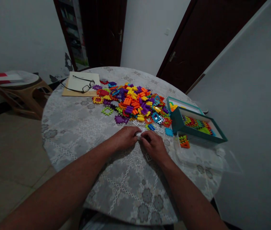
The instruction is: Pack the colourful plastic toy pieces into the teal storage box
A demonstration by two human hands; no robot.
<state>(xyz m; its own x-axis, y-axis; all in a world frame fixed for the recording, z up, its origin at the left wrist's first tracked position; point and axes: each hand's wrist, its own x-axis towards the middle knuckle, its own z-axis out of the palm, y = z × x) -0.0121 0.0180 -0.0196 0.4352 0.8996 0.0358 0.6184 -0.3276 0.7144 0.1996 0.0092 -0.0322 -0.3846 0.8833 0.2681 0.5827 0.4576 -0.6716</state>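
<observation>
Head view — both hands [128, 138], curled nearly closed, pinch a white piece [139, 135] — red-white packet [7, 77] too blurred to read.

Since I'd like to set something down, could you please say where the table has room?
Bare tablecloth lies between the glasses and left forearm, and, at the near edge, between that and the right forearm. It is crowded centrally at the colourful pile, and rightward at the green box and clear container.
</observation>
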